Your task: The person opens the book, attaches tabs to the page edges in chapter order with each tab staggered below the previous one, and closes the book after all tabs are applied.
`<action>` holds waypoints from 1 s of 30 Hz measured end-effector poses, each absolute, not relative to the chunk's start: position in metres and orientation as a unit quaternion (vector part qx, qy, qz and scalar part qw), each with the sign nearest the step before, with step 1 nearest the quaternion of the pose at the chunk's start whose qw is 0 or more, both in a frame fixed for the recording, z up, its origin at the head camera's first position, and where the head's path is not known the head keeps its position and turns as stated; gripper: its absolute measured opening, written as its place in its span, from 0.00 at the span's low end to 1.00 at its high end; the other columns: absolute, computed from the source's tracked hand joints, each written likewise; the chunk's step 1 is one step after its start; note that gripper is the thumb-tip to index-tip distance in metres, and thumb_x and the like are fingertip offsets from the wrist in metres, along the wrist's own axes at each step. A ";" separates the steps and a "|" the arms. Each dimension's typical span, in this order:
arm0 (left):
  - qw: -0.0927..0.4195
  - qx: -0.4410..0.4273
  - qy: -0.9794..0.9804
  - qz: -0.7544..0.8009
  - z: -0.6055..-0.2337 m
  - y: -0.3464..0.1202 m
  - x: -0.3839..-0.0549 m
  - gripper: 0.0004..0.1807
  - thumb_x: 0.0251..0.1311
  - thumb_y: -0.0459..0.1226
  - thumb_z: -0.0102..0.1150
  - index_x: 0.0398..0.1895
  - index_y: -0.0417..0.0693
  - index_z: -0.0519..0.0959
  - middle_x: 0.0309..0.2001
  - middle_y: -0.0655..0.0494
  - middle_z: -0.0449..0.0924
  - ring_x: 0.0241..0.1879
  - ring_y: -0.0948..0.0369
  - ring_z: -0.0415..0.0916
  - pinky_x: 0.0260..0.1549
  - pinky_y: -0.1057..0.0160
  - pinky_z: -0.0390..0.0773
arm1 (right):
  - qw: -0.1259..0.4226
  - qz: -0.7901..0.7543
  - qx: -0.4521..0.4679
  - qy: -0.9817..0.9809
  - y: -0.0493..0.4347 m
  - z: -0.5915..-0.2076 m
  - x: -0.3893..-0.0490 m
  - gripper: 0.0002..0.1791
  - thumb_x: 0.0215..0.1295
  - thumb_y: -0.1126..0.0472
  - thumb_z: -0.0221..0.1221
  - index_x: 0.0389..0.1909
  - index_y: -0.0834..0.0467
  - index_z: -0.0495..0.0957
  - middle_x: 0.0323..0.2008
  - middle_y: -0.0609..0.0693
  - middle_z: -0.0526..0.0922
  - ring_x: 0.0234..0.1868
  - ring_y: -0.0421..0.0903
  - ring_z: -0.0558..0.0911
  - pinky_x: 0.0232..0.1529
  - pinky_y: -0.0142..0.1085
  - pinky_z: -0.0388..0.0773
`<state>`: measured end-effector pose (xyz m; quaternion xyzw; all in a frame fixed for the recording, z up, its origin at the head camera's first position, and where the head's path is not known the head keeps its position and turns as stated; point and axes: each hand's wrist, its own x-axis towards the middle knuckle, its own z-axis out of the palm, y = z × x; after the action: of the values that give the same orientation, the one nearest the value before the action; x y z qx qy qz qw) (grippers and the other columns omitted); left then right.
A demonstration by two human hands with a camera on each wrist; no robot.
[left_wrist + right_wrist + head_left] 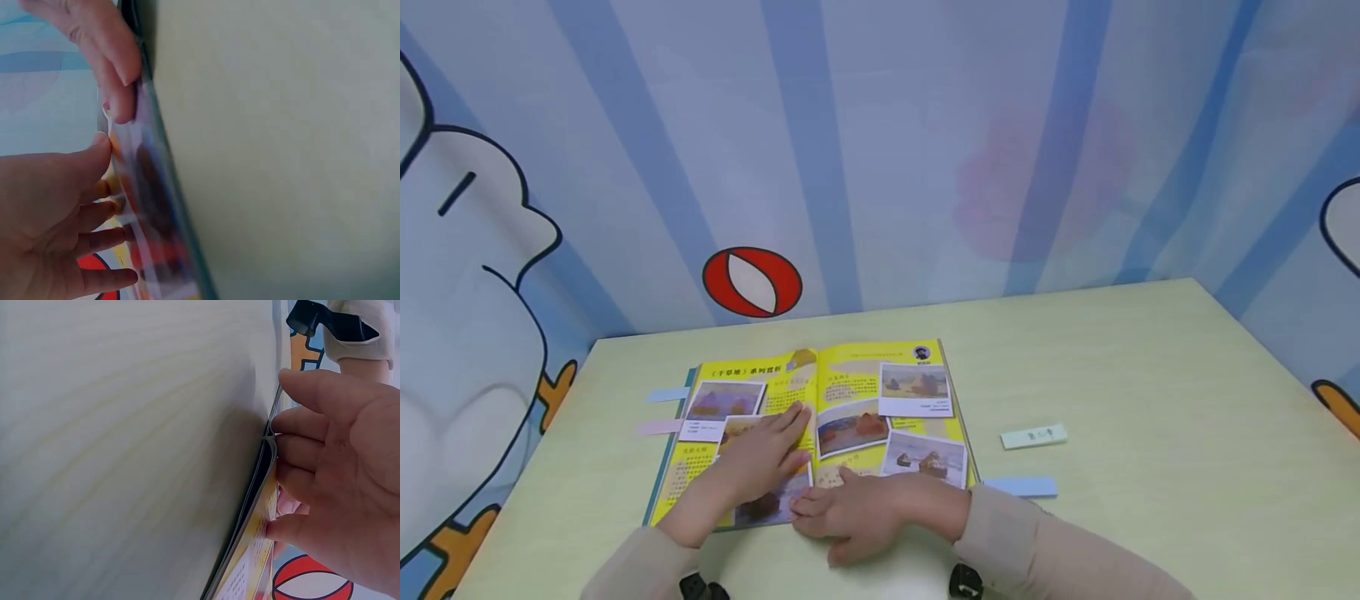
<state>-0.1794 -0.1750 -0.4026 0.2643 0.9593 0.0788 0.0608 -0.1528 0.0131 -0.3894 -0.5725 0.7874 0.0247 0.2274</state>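
Note:
An open picture book (835, 367) with yellow pages and painting prints lies on the table. My left hand (752, 462) rests on its left page, fingers extended toward the centre fold. At the lower edge near the spine, my right hand (868, 508) touches the book, its fingers reaching leftward and its thumb over the right page. Both hands cover parts of the lower prints. In the right wrist view the book's lower edge (250, 506) shows nearly side-on, with the fingers of my right hand (337, 450) straight along the pages.
Blue (668, 394) and pink (659, 427) tabs stick out at the book's left, and a blue strip (1021, 487) at its right. A pale green labelled strip (1033, 437) lies on the pale table (1150, 375). Behind hangs a blue striped cartoon backdrop (895, 167).

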 end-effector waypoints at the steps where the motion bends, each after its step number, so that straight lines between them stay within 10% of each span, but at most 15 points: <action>1: 0.065 0.259 0.961 0.071 -0.402 -0.172 -0.181 0.32 0.65 0.45 0.51 0.68 0.37 0.60 0.68 0.41 0.57 0.65 0.44 0.58 0.58 0.46 0.63 | 0.231 0.023 -0.574 0.786 0.013 -0.390 -0.153 0.32 0.70 0.49 0.48 0.71 0.53 0.55 0.72 0.48 0.49 0.71 0.41 0.47 0.66 0.51 0.49; 30: 0.171 0.143 0.971 0.087 -0.396 -0.145 -0.255 0.33 0.69 0.39 0.41 0.73 0.42 0.44 0.73 0.48 0.43 0.69 0.48 0.47 0.65 0.49 0.50 | 0.246 0.012 -0.576 0.779 0.013 -0.386 -0.155 0.33 0.68 0.49 0.50 0.70 0.56 0.56 0.72 0.51 0.49 0.72 0.44 0.46 0.67 0.51 0.47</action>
<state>-0.2548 -0.1453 -0.3956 0.1429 0.9710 0.0865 0.1712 -0.1547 0.0127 -0.3863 -0.5764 0.7792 0.0117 0.2459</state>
